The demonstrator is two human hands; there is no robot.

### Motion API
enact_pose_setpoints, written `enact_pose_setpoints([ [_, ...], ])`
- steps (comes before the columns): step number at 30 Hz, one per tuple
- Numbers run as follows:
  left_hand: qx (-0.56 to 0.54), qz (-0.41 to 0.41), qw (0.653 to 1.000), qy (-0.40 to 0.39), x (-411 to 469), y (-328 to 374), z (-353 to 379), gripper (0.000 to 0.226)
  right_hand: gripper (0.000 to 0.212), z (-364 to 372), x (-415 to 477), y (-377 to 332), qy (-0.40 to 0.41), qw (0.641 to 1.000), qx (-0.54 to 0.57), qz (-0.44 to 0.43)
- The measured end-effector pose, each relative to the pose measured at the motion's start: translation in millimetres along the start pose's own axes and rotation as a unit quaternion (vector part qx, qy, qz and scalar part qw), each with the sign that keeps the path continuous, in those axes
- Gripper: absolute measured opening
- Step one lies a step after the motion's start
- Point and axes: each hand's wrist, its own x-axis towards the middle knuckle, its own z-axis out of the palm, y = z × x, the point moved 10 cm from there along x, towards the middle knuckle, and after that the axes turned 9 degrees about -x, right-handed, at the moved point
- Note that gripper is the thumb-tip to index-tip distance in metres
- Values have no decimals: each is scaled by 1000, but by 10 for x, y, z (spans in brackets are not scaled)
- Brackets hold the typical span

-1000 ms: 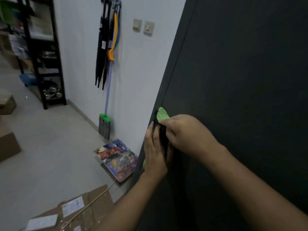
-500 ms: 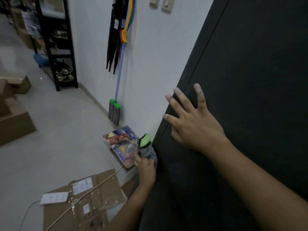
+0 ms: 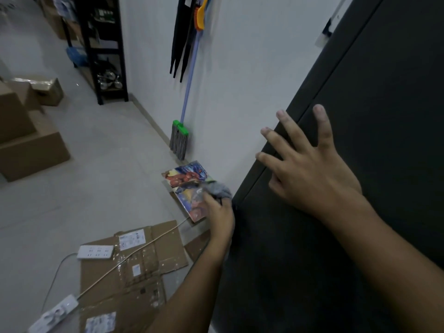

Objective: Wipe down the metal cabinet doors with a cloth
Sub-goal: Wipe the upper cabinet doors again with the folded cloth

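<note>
Both hands work: right hand (image 3: 310, 174) splayed flat on cabinet door (image 3: 384, 140), left hand (image 3: 219, 213) gripping cloth (image 3: 217, 189).

Bare left hand (image 3: 220, 213), right hand (image 3: 314, 175), bare forearms (image 3: 374, 248)

The dark matte metal cabinet door (image 3: 389, 97) runs off the top, right and bottom edges. A crumpled grey cloth (image 3: 217, 189) is blurred and partly hidden in the curled fingers of the left hand (image 3: 219, 212); together they cover a corner of a colourful illustrated book (image 3: 186, 180). Both forearms (image 3: 384, 260) are cut off at the bottom edge. Items on the black shelf rack (image 3: 105, 44) are too blurred to identify. Labels on the flattened brown cardboard (image 3: 168, 251) are too small to read.
</note>
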Motion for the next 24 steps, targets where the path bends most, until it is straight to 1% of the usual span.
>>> enact_pose_setpoints([
  [1, 46, 27, 998, -22, 3, 124, 81, 50, 44, -2, 1, -7, 3, 1000, -2, 0],
  [2, 80, 62, 994, -45, 25, 152, 166, 49, 43, -1, 2, -14, 6, 1000, -1, 0],
  [3, 114, 88, 987, -71, -15, 175, 234, 52, 43, 1, 3, -21, 9, 1000, 2, 0],
  [5, 111, 144, 980, -77, -98, 225, 282, 59, 42, 12, 8, -46, 8, 1000, 4, -3],
  [6, 107, 162, 978, -68, -120, 222, 272, 57, 43, 22, 10, -68, 5, 1000, 2, -7],
  [8, 100, 181, 976, -63, -161, 163, 214, 46, 44, 55, 17, -136, -8, 1000, -2, -21],
  [10, 101, 163, 980, -58, -126, -33, 115, 36, 45, 95, 25, -244, -24, 999, -4, -44],
  [11, 113, 139, 982, -55, -115, -168, 49, 37, 45, 114, 28, -301, -31, 998, -4, -54],
  [13, 131, 65, 987, -60, -109, -489, -79, 43, 46, 158, 37, -392, -40, 997, -6, -67],
  [15, 149, -24, 986, -76, -109, -801, -173, 40, 45, 192, 51, -440, -45, 996, -7, -72],
  [17, 145, -72, 984, -74, -131, -886, -218, 37, 44, 209, 65, -457, -45, 996, -9, -72],
  [19, 89, -78, 991, -57, -193, -758, -182, 32, 45, 228, 72, -464, -44, 997, -12, -68],
  [20, 58, -67, 995, -52, -244, -659, -140, 28, 45, 242, 74, -472, -47, 996, -13, -68],
  [22, 25, -34, 998, -44, -337, -510, -66, 20, 47, 269, 76, -497, -50, 996, -16, -72],
  [24, 20, -18, 999, -43, -340, -566, -54, 22, 48, 281, 78, -507, -57, 995, -15, -75],
])
